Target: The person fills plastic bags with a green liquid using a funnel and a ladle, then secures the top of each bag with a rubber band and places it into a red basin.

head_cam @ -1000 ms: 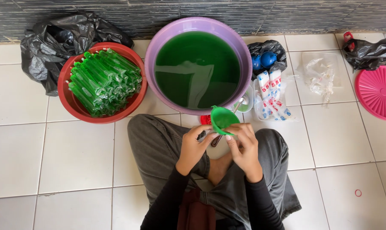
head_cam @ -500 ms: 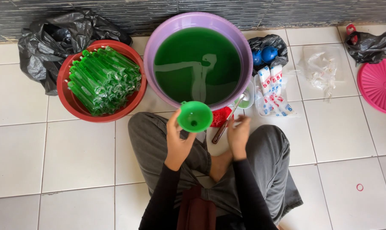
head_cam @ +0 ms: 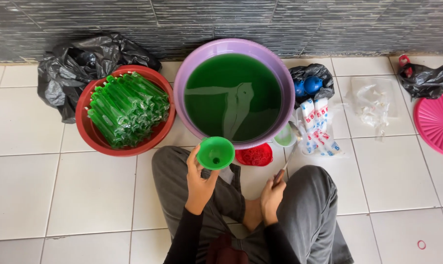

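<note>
The left hand (head_cam: 200, 182) is closed around a green funnel (head_cam: 215, 152), fingers curled under its cone and thumb at the rim, so the funnel's open mouth faces up just above the fingertips. Straight beyond the hand sits a purple basin (head_cam: 187, 83) full of green liquid, its near rim just past the funnel. Beyond and to the left of the hand is a red bowl (head_cam: 84, 128) heaped with green filled tubes (head_cam: 127, 108), and behind that a black bag (head_cam: 69, 73) against the wall.

The right hand (head_cam: 272, 199) rests on the knee, closed on the handle of a ladle (head_cam: 286, 155) that slants away from it toward the basin; the ladle's small cup lies at the basin's near rim. Just left of that handle, between the 2 hands, is a red heap of rubber bands (head_cam: 254, 155) on the tiles. Beyond and right of the right hand lie white packets (head_cam: 315, 128), a 2nd black bag with 2 blue balls (head_cam: 309, 84), and clear plastic sleeves (head_cam: 373, 105). Far right is a pink lid (head_cam: 439, 124).
</note>
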